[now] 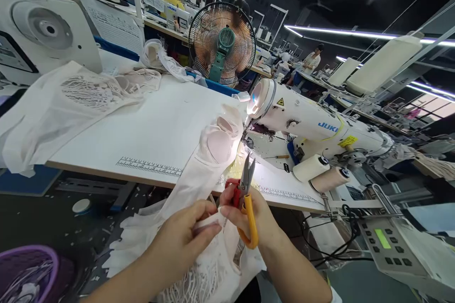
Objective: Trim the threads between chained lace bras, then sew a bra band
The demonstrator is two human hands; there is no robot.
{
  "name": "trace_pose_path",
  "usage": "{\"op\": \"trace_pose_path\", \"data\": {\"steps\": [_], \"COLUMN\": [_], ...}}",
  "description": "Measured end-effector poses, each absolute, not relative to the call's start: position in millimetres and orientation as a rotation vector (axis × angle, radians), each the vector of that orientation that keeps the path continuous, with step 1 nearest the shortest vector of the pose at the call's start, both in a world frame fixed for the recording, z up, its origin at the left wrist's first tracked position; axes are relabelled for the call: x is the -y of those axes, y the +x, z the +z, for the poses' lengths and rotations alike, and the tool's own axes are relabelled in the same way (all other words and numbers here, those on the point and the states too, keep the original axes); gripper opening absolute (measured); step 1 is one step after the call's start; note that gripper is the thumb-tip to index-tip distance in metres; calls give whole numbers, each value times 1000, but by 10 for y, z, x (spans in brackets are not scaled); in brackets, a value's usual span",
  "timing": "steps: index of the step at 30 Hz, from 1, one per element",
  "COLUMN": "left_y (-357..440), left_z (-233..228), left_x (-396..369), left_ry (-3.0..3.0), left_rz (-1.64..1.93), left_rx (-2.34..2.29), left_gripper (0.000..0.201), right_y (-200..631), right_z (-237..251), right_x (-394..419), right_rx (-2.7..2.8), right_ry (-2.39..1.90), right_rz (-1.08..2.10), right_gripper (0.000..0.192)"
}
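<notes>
We are holding the white garment [195, 177] at six o'clock, left fingers [204, 209] pinching a white strip [209, 222], right fingers [235, 218] gripping upward-pointing scissors [245, 185]. We are seemingly readying the strip; cutting would be calling for turning them. Toward two, a sewing machine [305, 116] is standing.

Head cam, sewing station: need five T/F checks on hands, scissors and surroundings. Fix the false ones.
1. The scissors are in the left hand. False: the right hand holds them; the left pinches white fabric.
2. Both scissor handles match in colour. False: one is red, the other orange.
3. The sewing machine on the right of the picture reads JUKI. True.
4. A fan stands beyond the white table. True.
5. The purple basket sits on the white table. False: it is below tabletop level, at the picture's lower left.
</notes>
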State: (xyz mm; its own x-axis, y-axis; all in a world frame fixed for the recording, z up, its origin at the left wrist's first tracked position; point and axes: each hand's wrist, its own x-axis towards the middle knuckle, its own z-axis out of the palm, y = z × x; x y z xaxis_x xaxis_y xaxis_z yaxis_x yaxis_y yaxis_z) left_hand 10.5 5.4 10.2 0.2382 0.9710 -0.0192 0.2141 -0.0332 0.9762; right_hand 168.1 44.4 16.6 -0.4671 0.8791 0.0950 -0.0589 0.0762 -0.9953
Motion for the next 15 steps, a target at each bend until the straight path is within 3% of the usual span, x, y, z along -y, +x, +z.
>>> {"op": "trace_pose_path", "data": {"steps": [7, 15], "left_y": [88, -27], "left_z": [159, 175], "left_x": [-112, -180], "left_ry": [1216, 1127], "left_rz": [918, 849], "left_rx": [-1072, -1094], "left_gripper": [25, 29], "right_y": [1724, 2084], "right_z": [95, 53], "right_x": [-487, -395], "right_rx": [1639, 2416], "right_ry": [-813, -947], "right_rz": [1545, 1476], "right_gripper": [31, 60]}}
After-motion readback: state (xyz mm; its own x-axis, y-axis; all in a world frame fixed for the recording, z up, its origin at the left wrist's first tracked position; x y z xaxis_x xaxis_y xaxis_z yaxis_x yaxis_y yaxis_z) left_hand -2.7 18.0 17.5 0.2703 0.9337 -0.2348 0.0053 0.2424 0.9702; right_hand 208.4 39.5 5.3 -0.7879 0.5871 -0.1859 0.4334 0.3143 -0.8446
